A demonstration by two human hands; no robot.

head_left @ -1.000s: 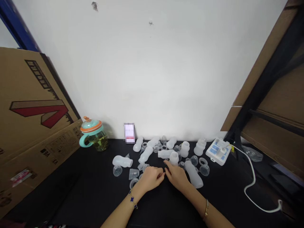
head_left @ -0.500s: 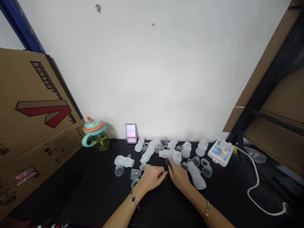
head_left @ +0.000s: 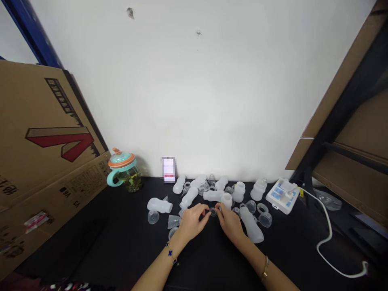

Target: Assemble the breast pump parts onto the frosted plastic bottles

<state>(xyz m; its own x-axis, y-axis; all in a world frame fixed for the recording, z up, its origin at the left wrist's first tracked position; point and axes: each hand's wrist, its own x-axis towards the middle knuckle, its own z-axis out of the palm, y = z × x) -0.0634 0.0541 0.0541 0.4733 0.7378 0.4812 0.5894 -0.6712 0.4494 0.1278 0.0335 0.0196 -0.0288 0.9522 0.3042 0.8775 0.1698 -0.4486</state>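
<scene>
Between my two hands is a small clear round piece [head_left: 213, 212], perhaps a ring or a nipple; its exact kind is too small to tell. My left hand [head_left: 194, 220] pinches its left side with thumb and forefinger. On the other side, my right hand [head_left: 230, 222] has its fingertips closed on the right edge. Just behind the right fingers stands a white bottle body [head_left: 226, 200], open end up. A longer frosted bottle [head_left: 251, 225] lies right of that hand. Near my left wrist are a clear cup-shaped cap [head_left: 173, 221] and a ring [head_left: 173, 232], partly covered.
Several more bottles, caps and rings lie along the wall, among them a bottle [head_left: 159, 205] at left. A teal-lidded jug [head_left: 125, 171], a small screen [head_left: 169, 169], a power strip [head_left: 282, 196] with a white cable [head_left: 329, 230] and a cardboard box [head_left: 54, 161] surround them.
My right fingers have drawn the small clear piece back from beside the upright bottle. My left hand has moved forward and now pinches it too. The view has shifted slightly.
</scene>
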